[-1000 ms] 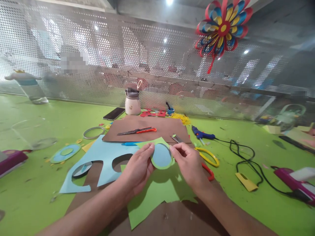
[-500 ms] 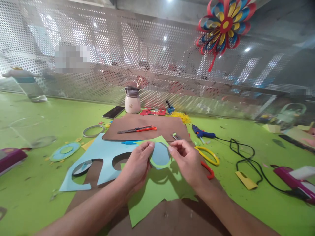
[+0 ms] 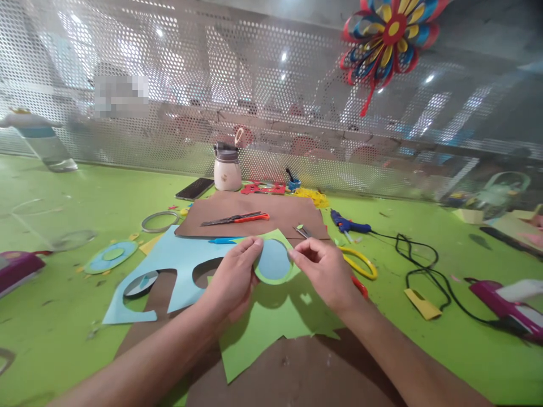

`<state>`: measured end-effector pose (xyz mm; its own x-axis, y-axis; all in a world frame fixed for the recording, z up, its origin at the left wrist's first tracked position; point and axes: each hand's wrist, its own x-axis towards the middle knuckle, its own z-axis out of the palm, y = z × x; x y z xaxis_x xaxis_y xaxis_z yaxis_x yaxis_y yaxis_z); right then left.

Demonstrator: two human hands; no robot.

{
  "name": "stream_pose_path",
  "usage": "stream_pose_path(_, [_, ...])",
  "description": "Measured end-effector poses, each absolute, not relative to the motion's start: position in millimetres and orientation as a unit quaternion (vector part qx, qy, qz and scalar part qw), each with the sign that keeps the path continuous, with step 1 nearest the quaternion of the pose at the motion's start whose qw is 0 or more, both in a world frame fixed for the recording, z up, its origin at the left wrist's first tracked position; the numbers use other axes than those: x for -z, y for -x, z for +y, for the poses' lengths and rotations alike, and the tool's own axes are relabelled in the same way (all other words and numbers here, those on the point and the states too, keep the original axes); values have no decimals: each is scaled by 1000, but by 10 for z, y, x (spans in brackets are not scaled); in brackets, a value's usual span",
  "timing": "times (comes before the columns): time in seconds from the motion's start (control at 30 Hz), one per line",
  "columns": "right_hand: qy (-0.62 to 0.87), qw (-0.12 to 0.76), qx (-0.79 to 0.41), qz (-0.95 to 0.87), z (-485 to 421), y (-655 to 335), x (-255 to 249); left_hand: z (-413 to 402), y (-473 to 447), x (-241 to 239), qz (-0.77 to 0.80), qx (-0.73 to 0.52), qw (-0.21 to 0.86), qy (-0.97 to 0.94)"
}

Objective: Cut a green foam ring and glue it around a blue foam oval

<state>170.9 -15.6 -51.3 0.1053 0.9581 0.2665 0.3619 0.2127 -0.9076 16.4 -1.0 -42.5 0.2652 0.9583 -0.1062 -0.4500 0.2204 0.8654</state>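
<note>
In the middle of the head view, a light blue paper circle (image 3: 274, 260) lies on a piece of green paper (image 3: 278, 234), showing a green rim below it. My left hand (image 3: 235, 271) pinches this layered piece at its left side, thumb on top. At its right edge my right hand (image 3: 320, 268) has thumb and index finger closed on the green paper. A larger green sheet (image 3: 258, 339) with jagged edges lies beneath. Scissors with yellow (image 3: 360, 263) and red handles are partly hidden behind my right hand.
A cut-out blue sheet (image 3: 163, 260) lies left on brown board (image 3: 297, 373). Behind are a utility knife (image 3: 237, 219), a blue pen (image 3: 223, 241), a phone (image 3: 195, 189) and a white bottle (image 3: 227, 169). At right, a blue glue gun (image 3: 350, 223) trails a black cord (image 3: 409, 277).
The paper piece has tilted a little, so the blue circle faces me more fully and the green rim looks more even. Both hands keep their hold; the view has shifted slightly.
</note>
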Motion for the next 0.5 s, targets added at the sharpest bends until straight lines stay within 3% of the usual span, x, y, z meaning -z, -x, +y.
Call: stream_pose_path(0.5, [536,503,-331,-592,-155,-1674,518,-19,-155,391,352,-488,699,-386])
